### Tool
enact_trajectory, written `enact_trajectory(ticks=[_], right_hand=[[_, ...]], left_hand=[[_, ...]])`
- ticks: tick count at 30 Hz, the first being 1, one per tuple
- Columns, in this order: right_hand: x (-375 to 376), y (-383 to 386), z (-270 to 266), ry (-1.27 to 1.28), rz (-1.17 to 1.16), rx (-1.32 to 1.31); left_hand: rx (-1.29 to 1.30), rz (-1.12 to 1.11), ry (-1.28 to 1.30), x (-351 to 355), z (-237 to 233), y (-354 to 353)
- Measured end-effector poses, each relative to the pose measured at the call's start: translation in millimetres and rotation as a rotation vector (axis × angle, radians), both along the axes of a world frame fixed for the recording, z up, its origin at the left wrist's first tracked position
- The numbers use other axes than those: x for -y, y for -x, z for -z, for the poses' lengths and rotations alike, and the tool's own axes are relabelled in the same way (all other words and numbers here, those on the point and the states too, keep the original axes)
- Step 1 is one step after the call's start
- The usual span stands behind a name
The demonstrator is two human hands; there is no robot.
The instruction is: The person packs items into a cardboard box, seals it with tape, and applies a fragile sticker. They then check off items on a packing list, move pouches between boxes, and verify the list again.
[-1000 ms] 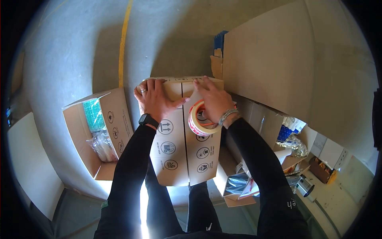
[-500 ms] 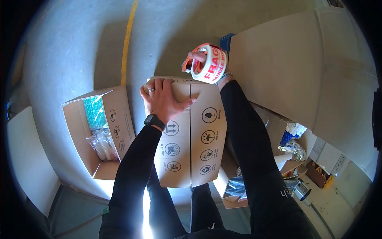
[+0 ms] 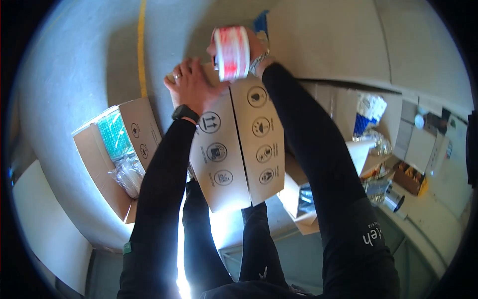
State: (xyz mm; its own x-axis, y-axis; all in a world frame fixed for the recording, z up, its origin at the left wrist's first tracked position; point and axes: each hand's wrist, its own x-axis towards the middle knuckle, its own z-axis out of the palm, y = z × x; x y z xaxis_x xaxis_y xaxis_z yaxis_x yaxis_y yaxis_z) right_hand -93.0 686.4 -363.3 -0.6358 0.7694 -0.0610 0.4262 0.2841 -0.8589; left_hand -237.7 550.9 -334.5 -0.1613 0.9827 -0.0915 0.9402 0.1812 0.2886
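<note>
At nine o'clock from the closed box [image 3: 241,149], an open box [image 3: 137,124] sits on the concrete floor [image 3: 74,65] with green bubble wrap [image 3: 113,134] and clear plastic bags [image 3: 127,174] inside. A yellow line [image 3: 142,50] runs toward twelve beyond it. From one to two o'clock a big cardboard sheet [image 3: 338,40] rises close by the closed box's far corner. At three to four lie smaller cartons, a blue-and-white packet [image 3: 371,109] and a metal cylinder [image 3: 393,199].

The left hand [image 3: 191,87], with a ring and a watch, lies palm down on the far end of the left flap, fingers close together and reaching the far edge. The right hand [image 3: 256,50] is raised at twelve o'clock, just past that edge. Its fingers are closed round a red-and-white tape roll [image 3: 231,52], held on edge above the seam. Its sleeve crosses over the right flap.
</note>
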Motion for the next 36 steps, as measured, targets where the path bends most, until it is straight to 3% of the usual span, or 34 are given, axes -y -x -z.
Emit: enact_trajectory(ticks=[2,3,4,6,7,10,11,13,14,15,16,17,18,19,20,21,22,24,25,26,28,31,34,36], right_hand=[[70,-8,-53,-0.01,0.285,-0.125],[88,-12,-35,-0.097,0.308,-0.301],[93,-12,-31,-0.102,0.329,-0.306],[112,-11,-24,-0.2,0.39,-0.281],[119,-9,-26,-0.101,0.404,-0.407],[170,-22,-19,-0.007,0.377,-0.433],[203,-31,-20,-0.27,0.335,-0.314],[295,-57,-19,0.396,0.389,-0.402],[342,-70,-25,0.197,0.352,-0.224],[391,-84,-31,-0.001,0.315,-0.047],[437,-93,-34,0.503,0.428,-0.2],[481,-101,-37,1.011,0.51,-0.358],[522,-114,-40,0.399,0.322,-0.144],[556,-119,-41,0.224,0.367,-0.076],[599,-124,-23,0.846,0.582,-0.437],[625,-129,-11,0.537,0.471,-0.305],[627,-131,5,0.198,0.354,-0.172],[581,-122,-1,0.527,0.523,-0.229],[586,-112,48,0.262,0.444,-0.14],[568,-126,58,0.033,0.278,-0.094],[568,-126,48,0.282,0.397,-0.029],[604,-135,52,0.208,0.4,-0.002],[572,-117,23,0.055,0.393,-0.051],[564,-120,24,0.169,0.276,0.106]], left_hand=[[-0.023,0.103,-0.154,37,17,6],[-0.022,0.21,-0.121,71,19,8],[-0.025,0.322,-0.078,100,21,12],[0.006,0.309,0.026,133,22,15],[-0.007,0.287,0.003,129,21,14],[-0.009,0.294,-0.086,125,29,19],[0.015,0.26,-0.117,125,29,20],[0.072,0.174,-0.23,129,18,0],[0.063,0.186,-0.227,138,16,-24],[0.131,0.385,-0.158,148,13,-50],[0.195,0.583,-0.077,159,12,-66],[0.175,0.593,-0.065,167,14,-70],[0.026,0.632,-0.101,173,19,-77],[-0.114,0.679,-0.153,174,25,-88],[-0.116,0.701,-0.135,178,30,-92],[-0.119,0.701,-0.165,182,30,-89],[-0.13,0.701,-0.229,175,30,-86],[-0.162,0.739,-0.246,174,33,-87],[-0.158,0.734,-0.257,174,33,-86],[-0.155,0.726,-0.275,174,34,-89],[-0.143,0.721,-0.273,174,35,-86],[-0.148,0.72,-0.263,172,34,-88],[-0.132,0.693,-0.252,172,32,-90],[-0.073,0.707,-0.218,171,28,-84]])
